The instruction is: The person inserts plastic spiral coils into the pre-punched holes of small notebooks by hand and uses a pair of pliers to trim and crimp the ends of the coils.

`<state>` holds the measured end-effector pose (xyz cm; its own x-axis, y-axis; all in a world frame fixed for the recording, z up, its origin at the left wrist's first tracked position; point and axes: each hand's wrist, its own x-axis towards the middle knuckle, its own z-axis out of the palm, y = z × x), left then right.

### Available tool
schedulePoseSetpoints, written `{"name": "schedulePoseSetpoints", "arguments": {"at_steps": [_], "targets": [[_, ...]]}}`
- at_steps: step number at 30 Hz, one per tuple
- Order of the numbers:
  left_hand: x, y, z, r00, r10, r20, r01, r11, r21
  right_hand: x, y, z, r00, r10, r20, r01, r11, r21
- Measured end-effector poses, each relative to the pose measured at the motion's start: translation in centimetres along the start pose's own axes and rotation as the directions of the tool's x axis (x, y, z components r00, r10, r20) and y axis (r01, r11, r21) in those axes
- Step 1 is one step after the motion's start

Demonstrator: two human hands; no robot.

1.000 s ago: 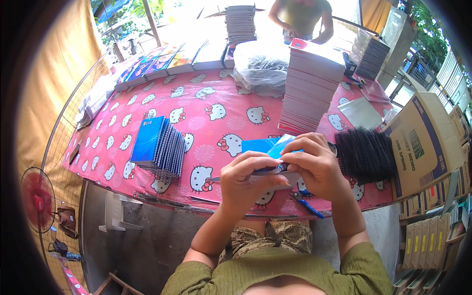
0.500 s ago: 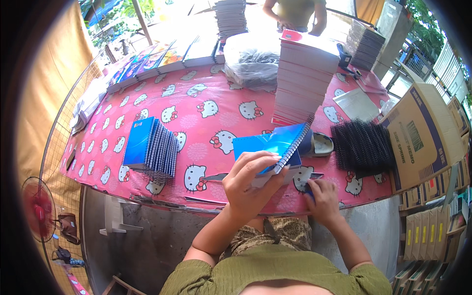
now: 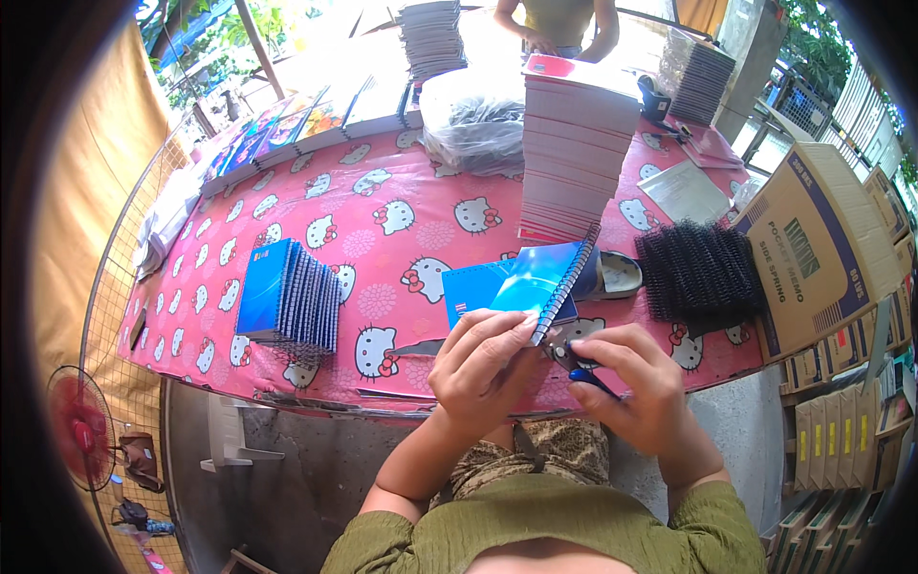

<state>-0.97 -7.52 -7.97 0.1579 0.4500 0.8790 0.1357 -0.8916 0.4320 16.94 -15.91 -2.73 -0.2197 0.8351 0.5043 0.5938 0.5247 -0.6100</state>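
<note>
My left hand (image 3: pixel 478 373) grips a blue spiral notebook (image 3: pixel 537 275) by its near end, tilted up with its black coil along the right edge. A small pair of pliers with blue handles (image 3: pixel 595 383) is in my right hand (image 3: pixel 641 385); their jaws are at the near end of the coil. Whether the jaws touch the wire I cannot tell. Under the held notebook lies another blue cover (image 3: pixel 461 293), partly hidden. Beside my left hand, scissors or a similar pointed blade (image 3: pixel 418 348) rests on the pink tablecloth (image 3: pixel 430 230).
Left stands a pile of blue spiral notebooks (image 3: pixel 285 297). Ahead rises a tall stack of paper blocks (image 3: pixel 577 158), next to a plastic-wrapped bundle (image 3: pixel 473 120). Black coils (image 3: pixel 696 273) lie at the right by an open carton (image 3: pixel 813 253). A person (image 3: pixel 564 29) stands across the table.
My right hand has risen from the table edge with the pliers and brought them to the notebook's coil. My left hand still holds the notebook, nearly in place.
</note>
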Motion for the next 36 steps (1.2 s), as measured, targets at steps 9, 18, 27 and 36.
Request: {"name": "schedulePoseSetpoints", "arguments": {"at_steps": [9, 18, 27, 36], "targets": [[0.2, -2.4, -4.0, 0.968, 0.103, -0.229, -0.072, 0.987, 0.14, -1.4, 2.2, 3.4, 0.914, 0.305, 0.268, -0.406, 0.693, 0.595], [-0.5, -10.8, -24.9, 0.537, -0.477, -0.696, 0.742, 0.66, 0.121, -7.9, 10.4, 4.6, 0.957, 0.287, 0.033, -0.265, 0.916, -0.301], [-3.4, -14.3, -25.3, 0.59, -0.387, -0.708, 0.705, 0.675, 0.218, -0.1, 19.3, -5.5, 0.85, 0.334, -0.407, -0.526, 0.525, -0.669], [0.5, -10.5, -21.9, 0.679, -0.145, -0.72, 0.532, 0.773, 0.346, -0.6, 26.2, -5.3, 0.775, 0.552, -0.307, -0.524, 0.291, -0.8]]}}
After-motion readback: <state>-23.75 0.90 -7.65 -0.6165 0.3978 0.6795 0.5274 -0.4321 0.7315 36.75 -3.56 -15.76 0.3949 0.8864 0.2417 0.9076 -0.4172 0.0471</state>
